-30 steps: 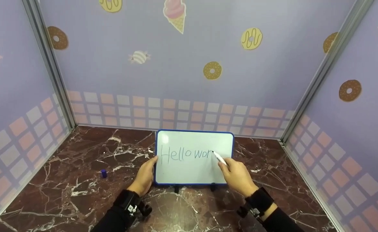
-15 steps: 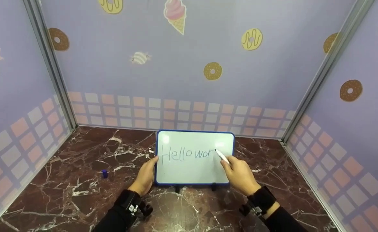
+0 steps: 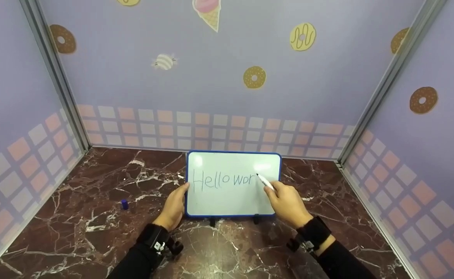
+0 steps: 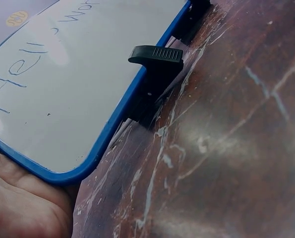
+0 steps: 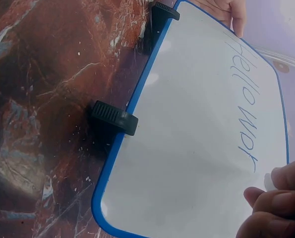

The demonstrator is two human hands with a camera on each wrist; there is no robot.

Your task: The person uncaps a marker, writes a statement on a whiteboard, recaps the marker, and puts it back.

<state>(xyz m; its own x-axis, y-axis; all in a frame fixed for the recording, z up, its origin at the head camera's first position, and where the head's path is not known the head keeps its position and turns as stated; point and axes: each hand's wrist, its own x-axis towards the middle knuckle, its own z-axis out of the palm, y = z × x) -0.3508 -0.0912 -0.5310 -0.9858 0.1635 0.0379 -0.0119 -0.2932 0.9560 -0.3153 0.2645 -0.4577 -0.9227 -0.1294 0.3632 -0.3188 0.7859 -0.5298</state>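
Observation:
A small whiteboard (image 3: 227,201) with a blue frame stands tilted back on black stand feet (image 4: 157,55), bearing the handwritten words "Hello wor". My left hand (image 3: 174,207) holds its left edge, thumb at the frame and the other fingers largely hidden behind. My right hand (image 3: 289,205) pinches a white marker (image 3: 265,181), whose dark tip is at the board right beside the last letter, "r". In the right wrist view, the curled fingers (image 5: 276,203) cover most of the marker. A blue marker cap (image 3: 124,204) stands on the table left of the board.
The dark red marbled table (image 3: 76,232) runs back to a lilac wall (image 3: 227,85) printed with sweets. Side panels meet it at grey metal posts (image 3: 52,77). Another black foot (image 5: 164,11) grips the board's lower edge.
The marker tip has moved slightly right, off the end of the "r" stroke. The left hand keeps its hold on the board. The head view has tilted a little downward.

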